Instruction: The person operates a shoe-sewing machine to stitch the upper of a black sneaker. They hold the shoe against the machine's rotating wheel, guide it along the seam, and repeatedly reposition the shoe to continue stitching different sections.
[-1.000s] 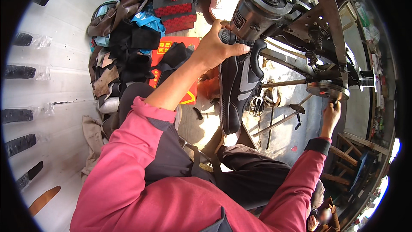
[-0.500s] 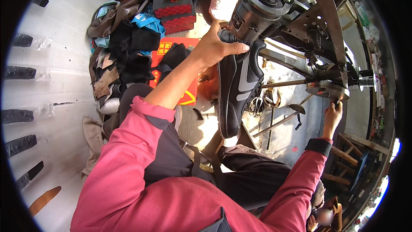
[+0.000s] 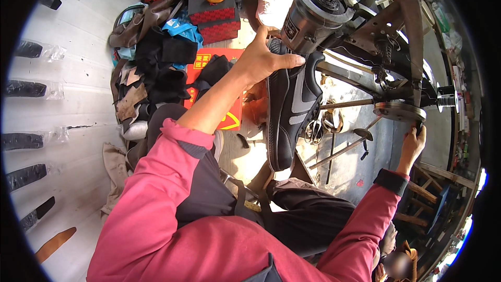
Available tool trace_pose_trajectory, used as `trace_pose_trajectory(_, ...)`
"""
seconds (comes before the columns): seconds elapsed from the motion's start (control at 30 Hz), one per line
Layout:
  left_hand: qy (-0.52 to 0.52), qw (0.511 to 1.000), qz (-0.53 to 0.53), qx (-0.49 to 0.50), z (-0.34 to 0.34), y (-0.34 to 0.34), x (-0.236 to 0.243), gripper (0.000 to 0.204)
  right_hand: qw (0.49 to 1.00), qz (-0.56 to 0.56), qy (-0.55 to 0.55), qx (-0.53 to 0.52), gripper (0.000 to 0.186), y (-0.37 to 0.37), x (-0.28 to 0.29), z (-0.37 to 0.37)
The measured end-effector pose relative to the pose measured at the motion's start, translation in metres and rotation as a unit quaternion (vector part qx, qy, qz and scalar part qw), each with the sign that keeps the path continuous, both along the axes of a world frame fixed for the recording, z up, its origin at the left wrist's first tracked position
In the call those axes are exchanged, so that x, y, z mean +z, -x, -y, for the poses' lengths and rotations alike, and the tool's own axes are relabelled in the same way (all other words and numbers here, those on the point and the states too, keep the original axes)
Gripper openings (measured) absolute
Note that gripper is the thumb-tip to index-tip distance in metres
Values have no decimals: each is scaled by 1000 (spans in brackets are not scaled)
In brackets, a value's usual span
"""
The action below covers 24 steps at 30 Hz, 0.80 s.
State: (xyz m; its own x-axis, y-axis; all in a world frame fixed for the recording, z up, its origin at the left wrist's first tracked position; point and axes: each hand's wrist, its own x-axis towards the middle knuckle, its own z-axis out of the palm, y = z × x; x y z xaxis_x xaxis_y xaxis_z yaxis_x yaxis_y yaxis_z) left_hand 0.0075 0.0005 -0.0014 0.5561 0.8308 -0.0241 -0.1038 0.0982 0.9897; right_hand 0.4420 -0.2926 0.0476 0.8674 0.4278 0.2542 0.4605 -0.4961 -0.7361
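Floor (image 3: 245,162) strewn with leather scraps (image 3: 130,99), red boxes (image 3: 216,13)

Machine arm (image 3: 365,26) and motor (image 3: 313,13) crowd the space above the shoe (image 3: 289,109). Rods (image 3: 344,149) and scissors (image 3: 313,130) obstruct the bench right of it. Boxes (image 3: 211,5) and leather scraps (image 3: 130,99) block the left. Open passage lies only below the shoe's heel.

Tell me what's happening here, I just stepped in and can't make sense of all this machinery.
A person in a pink jacket sits at a metal shoe-stitching machine. Their left hand presses a black sneaker with a grey stripe up against the machine's head, the toe pointing down toward their lap. Their right hand grips the handle at the rim of the machine's hand wheel. Bags, leather scraps and red boxes lie on the floor beyond.
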Motion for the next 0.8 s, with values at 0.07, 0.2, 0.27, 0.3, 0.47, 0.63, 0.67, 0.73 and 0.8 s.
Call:
trace_pose_trajectory(0.07, -9, 1000, 6, -4, -1, 0, -2, 95, 996, 31, 75, 28, 15, -7, -31, 7)
trace_pose_trajectory(0.2, -11, 999, 30, -20, -2, 0, -4, 89, 975, -19, 207, 78, 27, 26, -88, -2)
trace_pose_trajectory(0.27, -5, 1000, 20, -23, -2, 1, -3, 86, 971, -34, 190, 144, 31, 49, -96, -10)
trace_pose_trajectory(0.3, 3, 1000, 12, -26, -2, 2, -3, 85, 976, -110, 141, 121, 32, 59, -95, -17)
trace_pose_trajectory(0.47, -1, 999, 21, -26, -1, 1, 3, 84, 871, -473, -131, 31, 35, 162, -74, -37)
trace_pose_trajectory(0.63, 25, 999, 8, -19, 5, 3, 8, 85, 926, -148, -218, 270, 42, 269, -25, -99)
trace_pose_trajectory(0.67, 15, 1000, -5, -17, 4, 3, 10, 85, 928, -148, -203, 274, 44, 282, -18, -112)
trace_pose_trajectory(0.73, 28, 999, 13, -33, 4, 3, 12, 84, 917, -170, -188, 309, 47, 301, -6, -129)
trace_pose_trajectory(0.8, 54, 997, 29, -45, 3, 3, 13, 81, 908, -250, -184, 281, 47, 312, 2, -138)
